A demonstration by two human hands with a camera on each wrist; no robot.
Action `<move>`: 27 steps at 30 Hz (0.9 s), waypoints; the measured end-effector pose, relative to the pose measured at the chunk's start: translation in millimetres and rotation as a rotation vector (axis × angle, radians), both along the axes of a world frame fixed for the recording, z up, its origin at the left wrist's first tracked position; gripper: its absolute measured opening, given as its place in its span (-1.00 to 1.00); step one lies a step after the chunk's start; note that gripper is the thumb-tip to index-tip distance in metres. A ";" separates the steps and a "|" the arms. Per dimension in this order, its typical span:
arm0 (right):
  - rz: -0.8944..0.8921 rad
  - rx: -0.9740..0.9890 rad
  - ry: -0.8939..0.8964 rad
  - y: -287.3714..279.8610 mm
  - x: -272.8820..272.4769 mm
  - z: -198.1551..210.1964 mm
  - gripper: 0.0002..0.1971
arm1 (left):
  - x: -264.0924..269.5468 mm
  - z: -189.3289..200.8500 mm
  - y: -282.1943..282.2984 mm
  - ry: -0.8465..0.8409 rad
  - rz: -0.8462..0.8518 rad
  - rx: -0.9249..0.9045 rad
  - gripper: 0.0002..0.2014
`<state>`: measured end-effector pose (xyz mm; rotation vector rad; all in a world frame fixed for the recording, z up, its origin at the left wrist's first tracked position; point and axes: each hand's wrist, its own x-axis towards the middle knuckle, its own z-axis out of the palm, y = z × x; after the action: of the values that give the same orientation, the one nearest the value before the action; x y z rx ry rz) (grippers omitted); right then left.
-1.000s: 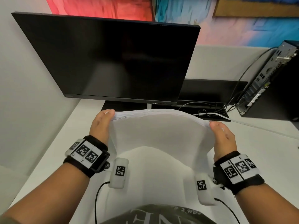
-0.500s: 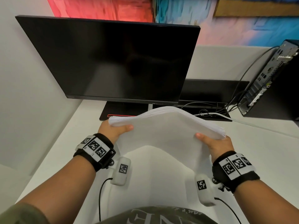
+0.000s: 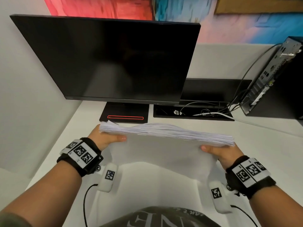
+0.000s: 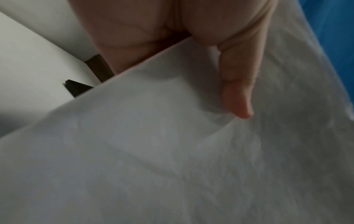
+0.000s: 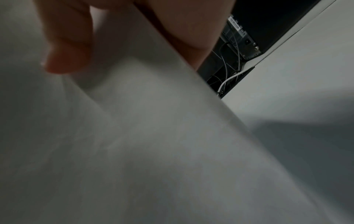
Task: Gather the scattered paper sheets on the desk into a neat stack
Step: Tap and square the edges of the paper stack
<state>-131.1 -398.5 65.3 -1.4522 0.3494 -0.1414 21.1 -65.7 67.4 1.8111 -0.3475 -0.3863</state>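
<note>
While the white desk (image 3: 270, 145) lies below, a thick stack of paper sheets (image 3: 164, 138) is held up in front of the dark monitor (image 3: 111, 59), with its far edges fanned and uneven. The stack's left side is gripped by the left hand (image 3: 105, 138), whose thumb is laid flat across the near face of the paper, as the left wrist view also shows (image 4: 235, 84); the other fingers are hidden behind the sheets, so their spread cannot be told. The right side is gripped in the same manner by the right hand (image 3: 221, 153), its thumb pressed on the paper (image 5: 67, 50) and its remaining fingers concealed. Behind the stack, the monitor base (image 3: 124, 113) is seen, and a black computer tower (image 3: 278, 76) with trailing cables (image 3: 213, 113) stands at the right.
</note>
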 end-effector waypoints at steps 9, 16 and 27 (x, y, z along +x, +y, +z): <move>-0.074 -0.068 0.011 4.9 11.9 12.4 -0.56 | -3.1 30.6 -17.0 -0.202 0.410 0.088 0.00; -0.022 -0.142 -0.032 11.6 17.5 21.8 -0.73 | -47.1 99.4 -82.8 -0.873 -0.100 0.788 0.27; 0.072 -0.243 -0.070 9.3 7.8 52.4 -0.78 | -36.2 101.7 -89.1 -0.825 -0.236 0.591 -0.93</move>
<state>-123.3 -389.2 117.7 -1.6931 0.2281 -0.1809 -15.1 -154.8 169.0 2.4668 -1.1159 0.1502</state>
